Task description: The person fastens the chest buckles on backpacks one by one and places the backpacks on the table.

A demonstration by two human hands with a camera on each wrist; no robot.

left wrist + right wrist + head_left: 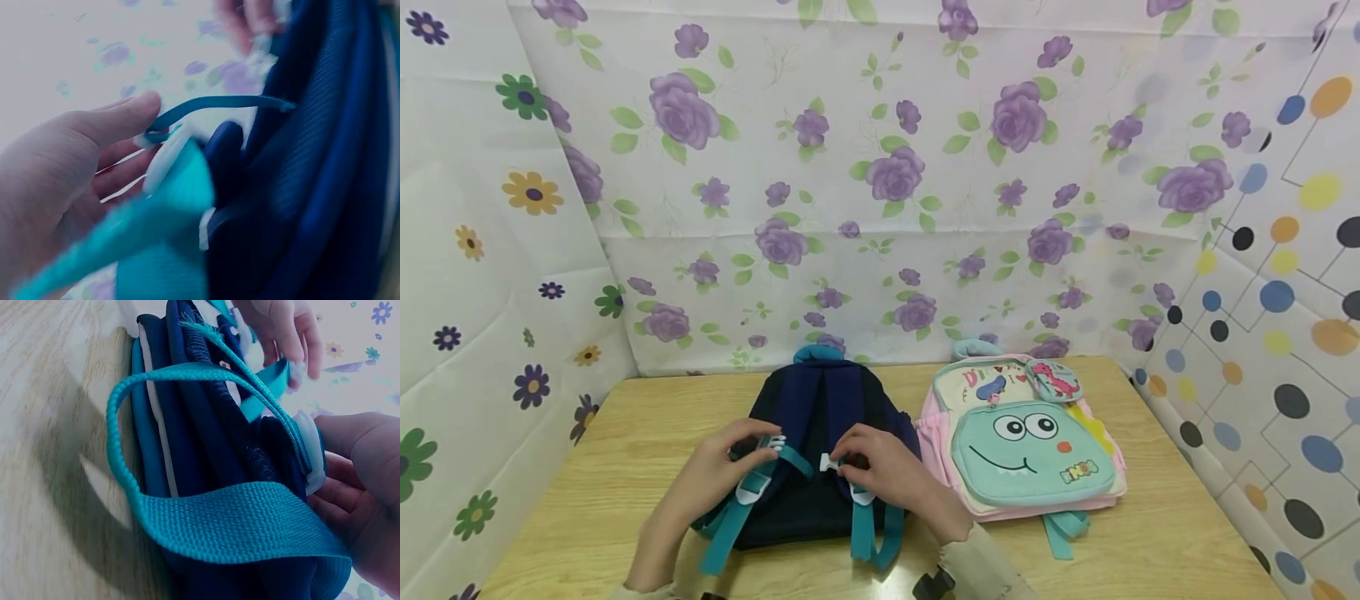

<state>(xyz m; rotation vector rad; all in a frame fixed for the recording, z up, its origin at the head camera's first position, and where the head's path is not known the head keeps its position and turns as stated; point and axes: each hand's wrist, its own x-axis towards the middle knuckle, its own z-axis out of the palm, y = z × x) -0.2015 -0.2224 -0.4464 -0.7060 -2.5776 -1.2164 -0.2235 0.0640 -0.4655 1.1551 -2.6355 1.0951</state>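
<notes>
1. The dark blue backpack (808, 512) lies on the wooden table (1172, 542), low in the middle of the head view. Its shoulder straps face up, and its light blue top loop (818, 353) is at the far end.
2. The left hand (718, 467), left of the frame's middle at the bottom, has its thumb and fingers bent close together. It pinches a white clip with prongs (777, 442) on a thin teal strap (797, 460).
3. The right hand (891, 468), low and just right of the middle, is bent too. Its thumb and fingers pinch another white clip (828, 462). The two clips are apart.
4. Wide teal straps (862, 532) hang down below both hands. One makes a big loop across the middle of the right wrist view.
5. A pink and cream backpack (1122, 483) with a smiley green pocket (1033, 479) lies at the lower right, just beside the blue one.
6. Cloth with purple flowers (850, 275) hangs behind, across the top.
</notes>
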